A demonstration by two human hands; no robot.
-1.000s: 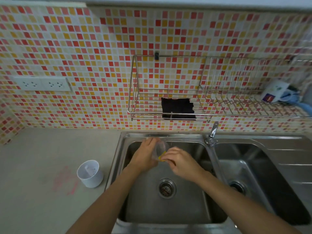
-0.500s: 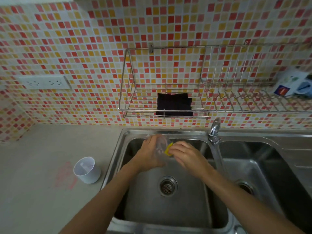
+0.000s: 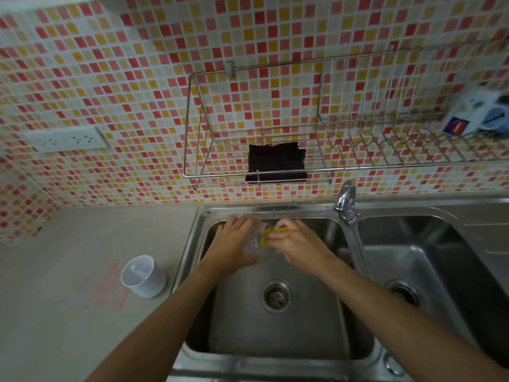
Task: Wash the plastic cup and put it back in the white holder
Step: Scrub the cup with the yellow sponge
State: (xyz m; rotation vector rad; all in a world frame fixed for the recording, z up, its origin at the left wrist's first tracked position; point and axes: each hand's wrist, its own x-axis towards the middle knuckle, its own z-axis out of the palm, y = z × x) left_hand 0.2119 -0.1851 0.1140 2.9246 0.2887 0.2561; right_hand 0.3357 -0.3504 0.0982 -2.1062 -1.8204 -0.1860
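Over the left basin of the steel sink (image 3: 275,351), my left hand (image 3: 234,244) grips a clear plastic cup (image 3: 254,239); most of the cup is hidden by my fingers. My right hand (image 3: 297,244) pinches a yellow sponge (image 3: 266,235) against the cup's open side. The white holder (image 3: 143,275) stands upright on the counter left of the sink, with nothing in it but its inner post.
A tap (image 3: 345,201) rises between the two basins, and a second basin (image 3: 429,271) lies to the right. Above, a wire wall rack (image 3: 275,172) carries a black cloth (image 3: 275,162) and a white bottle (image 3: 473,114). A socket strip (image 3: 66,139) sits on the tiled wall.
Both hands stay together at the cup and have shifted slightly toward the back of the basin. The camera has tilted, so the scene sits a little differently in view.
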